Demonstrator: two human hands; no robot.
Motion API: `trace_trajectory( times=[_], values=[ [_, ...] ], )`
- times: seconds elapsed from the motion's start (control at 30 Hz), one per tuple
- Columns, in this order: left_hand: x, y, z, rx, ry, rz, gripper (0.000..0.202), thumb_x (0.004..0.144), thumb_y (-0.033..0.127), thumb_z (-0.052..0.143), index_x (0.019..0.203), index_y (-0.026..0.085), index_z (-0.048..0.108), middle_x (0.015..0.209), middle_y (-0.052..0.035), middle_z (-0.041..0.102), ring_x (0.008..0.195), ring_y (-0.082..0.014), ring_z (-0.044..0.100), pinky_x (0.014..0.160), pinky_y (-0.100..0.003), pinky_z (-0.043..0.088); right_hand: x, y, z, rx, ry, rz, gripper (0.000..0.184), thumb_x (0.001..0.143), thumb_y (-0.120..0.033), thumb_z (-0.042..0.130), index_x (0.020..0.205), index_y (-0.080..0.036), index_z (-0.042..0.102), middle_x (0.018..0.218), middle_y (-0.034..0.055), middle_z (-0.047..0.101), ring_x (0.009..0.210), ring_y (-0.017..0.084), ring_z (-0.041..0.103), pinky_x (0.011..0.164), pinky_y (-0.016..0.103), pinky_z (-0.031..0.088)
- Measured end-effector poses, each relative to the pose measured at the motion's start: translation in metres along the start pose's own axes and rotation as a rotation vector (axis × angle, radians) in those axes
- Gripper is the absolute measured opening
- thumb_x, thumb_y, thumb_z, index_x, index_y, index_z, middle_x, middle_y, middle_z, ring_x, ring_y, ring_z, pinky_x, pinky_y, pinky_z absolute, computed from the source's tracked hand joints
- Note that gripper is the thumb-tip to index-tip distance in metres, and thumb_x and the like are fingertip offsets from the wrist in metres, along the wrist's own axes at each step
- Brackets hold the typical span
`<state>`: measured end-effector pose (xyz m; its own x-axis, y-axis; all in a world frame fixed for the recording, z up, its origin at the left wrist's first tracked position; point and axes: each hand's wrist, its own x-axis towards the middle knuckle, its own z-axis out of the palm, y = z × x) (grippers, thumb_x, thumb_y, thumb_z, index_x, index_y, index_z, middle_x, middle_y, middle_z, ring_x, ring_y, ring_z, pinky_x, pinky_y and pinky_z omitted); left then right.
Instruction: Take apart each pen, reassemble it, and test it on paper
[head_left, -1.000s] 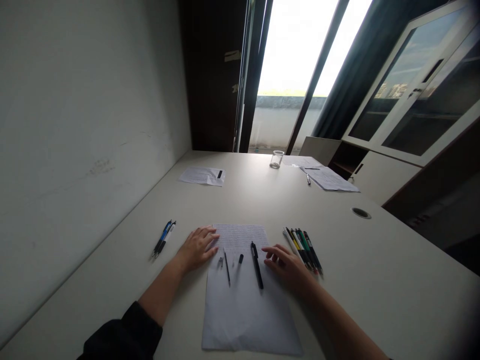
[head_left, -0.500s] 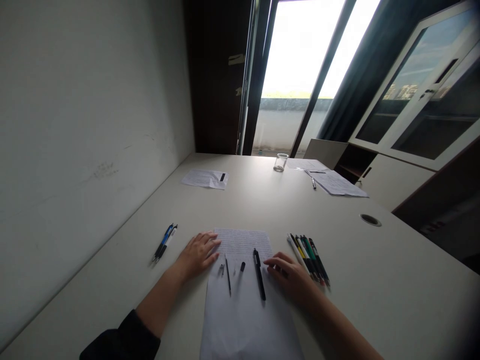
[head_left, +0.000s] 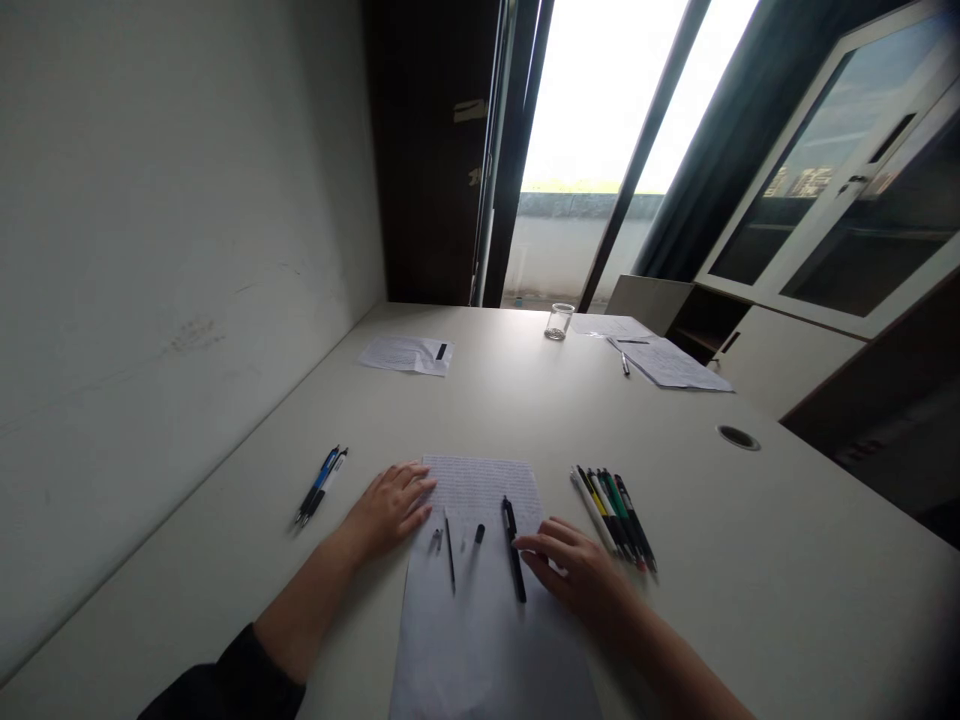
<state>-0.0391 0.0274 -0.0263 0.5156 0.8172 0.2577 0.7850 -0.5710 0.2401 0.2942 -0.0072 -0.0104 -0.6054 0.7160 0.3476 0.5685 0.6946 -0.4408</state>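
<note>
My left hand (head_left: 388,507) lies flat and open on the left edge of a written sheet of paper (head_left: 487,590). My right hand (head_left: 576,572) rests on the sheet's right side, fingers loosely curled, its fingertips touching a black pen barrel (head_left: 514,549). On the paper between the hands lie a thin refill (head_left: 448,540), a small black cap piece (head_left: 479,533) and a tiny spring-like part (head_left: 435,541). A row of several pens (head_left: 613,506) lies just right of my right hand.
Two pens (head_left: 319,484) lie to the left on the white table (head_left: 750,560). Farther back are a folded paper (head_left: 406,354), a glass jar (head_left: 559,321) and more sheets with a pen (head_left: 664,361). A cable hole (head_left: 739,437) is at the right; wall at left.
My right hand has slid back toward me and closer to the black pen barrel. The left hand stays on the paper's edge. The view shifted slightly.
</note>
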Motion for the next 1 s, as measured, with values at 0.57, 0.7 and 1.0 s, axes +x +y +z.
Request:
trace_trajectory(
  times=[0.57,0.7,1.0],
  values=[
    [0.0,-0.003,0.003,0.013,0.03,0.022,0.037,0.096,0.036,0.051,0.132,0.026,0.054,0.139,-0.0084,0.053,0.133,-0.0256,0.043,0.11,-0.048,0.037,0.005,-0.036,0.018,-0.248,-0.236,0.174,0.018,0.092,-0.023,0.048,0.106,-0.02,0.058,0.09,0.006,0.071,0.082,0.022,0.066,0.075,0.032,0.044],
    [-0.001,-0.003,0.003,0.018,0.016,0.011,0.038,0.096,0.036,0.051,0.133,0.026,0.054,0.14,-0.0082,0.053,0.133,-0.0255,0.043,0.111,-0.048,0.036,0.008,-0.042,0.017,-0.288,-0.256,0.199,0.021,0.092,-0.019,0.044,0.106,-0.019,0.059,0.086,0.0058,0.071,0.079,0.021,0.066,0.073,0.03,0.042],
    [-0.001,-0.002,0.002,0.016,0.019,0.005,0.037,0.096,0.037,0.05,0.132,0.027,0.054,0.139,-0.0075,0.053,0.133,-0.0252,0.043,0.111,-0.047,0.036,0.007,-0.038,0.015,-0.261,-0.296,0.284,0.03,0.089,-0.015,0.044,0.115,-0.019,0.058,0.086,0.0074,0.072,0.076,0.021,0.068,0.067,0.027,0.041]
  ],
)
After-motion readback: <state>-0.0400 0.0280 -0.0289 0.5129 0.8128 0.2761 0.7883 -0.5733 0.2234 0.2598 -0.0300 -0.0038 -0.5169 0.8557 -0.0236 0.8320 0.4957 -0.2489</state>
